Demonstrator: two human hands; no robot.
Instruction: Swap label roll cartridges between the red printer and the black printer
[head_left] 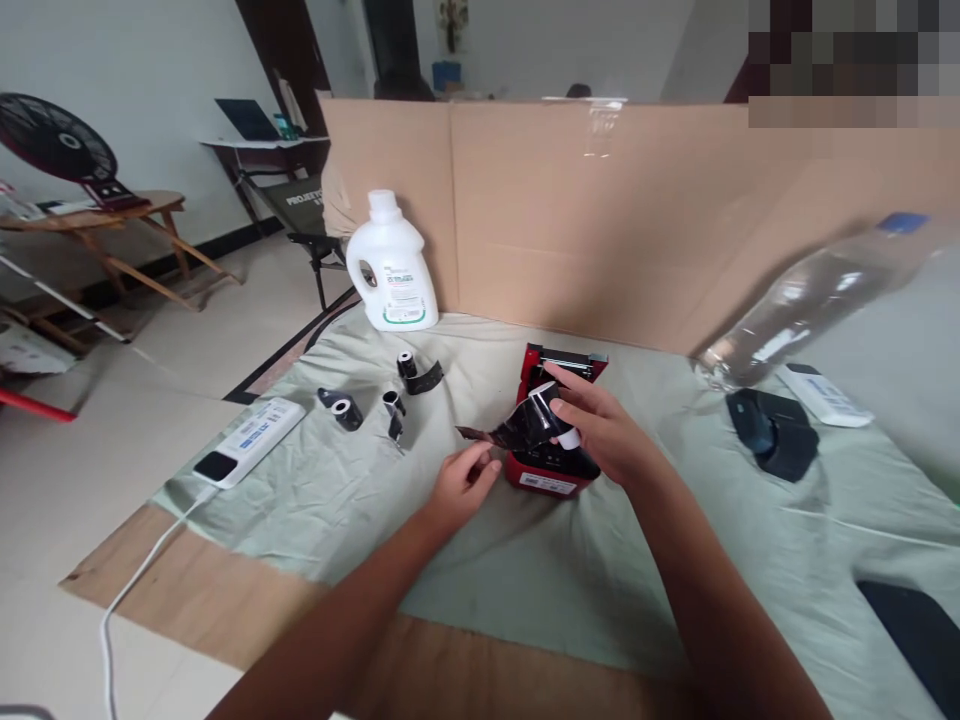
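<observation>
Head view: right hand (600, 430) hides red printer (551, 470) top, black roll (536, 420) partly covered

Even, soft daylight, bright enough – no hard shadows on the green cloth (525, 560), just faint ones under the hands and the red printer (555, 455). Glare patch on tape along the top of the cardboard wall (600, 130). Clear plastic bottle (817, 295) at right is motion-blurred and streaked, with white highlights. Wide-angle distortion – floor and table edges bow at the frame borders, forearms stretch at the bottom. Centre is reasonably sharp; the background room is softer. Top right corner is pixelated out. White detergent bottle (390, 265) near clipping.
</observation>
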